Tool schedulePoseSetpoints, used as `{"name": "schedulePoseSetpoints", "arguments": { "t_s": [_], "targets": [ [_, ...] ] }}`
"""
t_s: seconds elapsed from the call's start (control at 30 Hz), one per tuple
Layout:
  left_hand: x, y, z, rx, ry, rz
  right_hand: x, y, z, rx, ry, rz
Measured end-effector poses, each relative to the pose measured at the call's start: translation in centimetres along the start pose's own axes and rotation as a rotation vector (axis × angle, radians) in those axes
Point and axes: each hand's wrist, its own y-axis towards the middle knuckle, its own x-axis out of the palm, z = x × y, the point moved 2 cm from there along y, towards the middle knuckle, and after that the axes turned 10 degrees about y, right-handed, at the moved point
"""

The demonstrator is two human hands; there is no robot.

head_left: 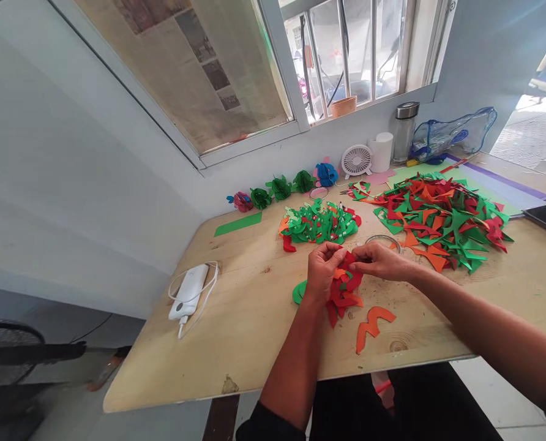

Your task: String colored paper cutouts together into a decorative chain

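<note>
Both hands are at the middle of the table over a small pile of red, orange and green paper cutouts. My left hand pinches a red paper piece between thumb and fingers. On its other side, my right hand has thumb and fingertips closed at the edge of the same piece. An orange wavy paper strip lies nearer the table's front edge. Left of my left wrist, a green paper piece shows in part. A clear ring, perhaps a tape roll, lies just behind my right hand.
A heap of mostly green cutouts lies behind my hands, a larger heap of paper scraps to the right. A power bank with cable is at left. Paper ornaments, a small fan and a glass bottle line the wall.
</note>
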Motion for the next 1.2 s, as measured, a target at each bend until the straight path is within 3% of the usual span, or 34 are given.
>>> {"name": "schedulePoseSetpoints", "arguments": {
  "t_s": [0.3, 0.43, 0.53, 0.67, 1.0, 1.2],
  "targets": [
    [0.5, -0.2, -0.2, 0.05, 0.046, -0.041, -0.3, -0.1, -1.1, 0.025, 0.035, 0.123],
    [0.3, -0.1, -0.5, -0.021, -0.059, -0.013, -0.7, -0.1, -1.3, 0.039, 0.06, 0.132],
    [0.2, -0.1, -0.5, -0.092, -0.122, 0.013, -1.7, -0.1, -1.0, 0.074, 0.051, 0.286],
    [0.5, -0.5, -0.1, -0.134, -0.117, -0.066, -2.9, -0.2, -0.8, 0.097, 0.046, 0.476],
    [1.3, -0.7, -0.7, -0.172, 0.046, -0.145, -1.4, 0.1, -0.4, 0.063, 0.146, 0.291],
    [1.5, -0.9, -0.5, -0.155, 0.042, -0.151, -1.4, 0.0, -0.7, 0.077, 0.184, 0.339]
  ]
}}
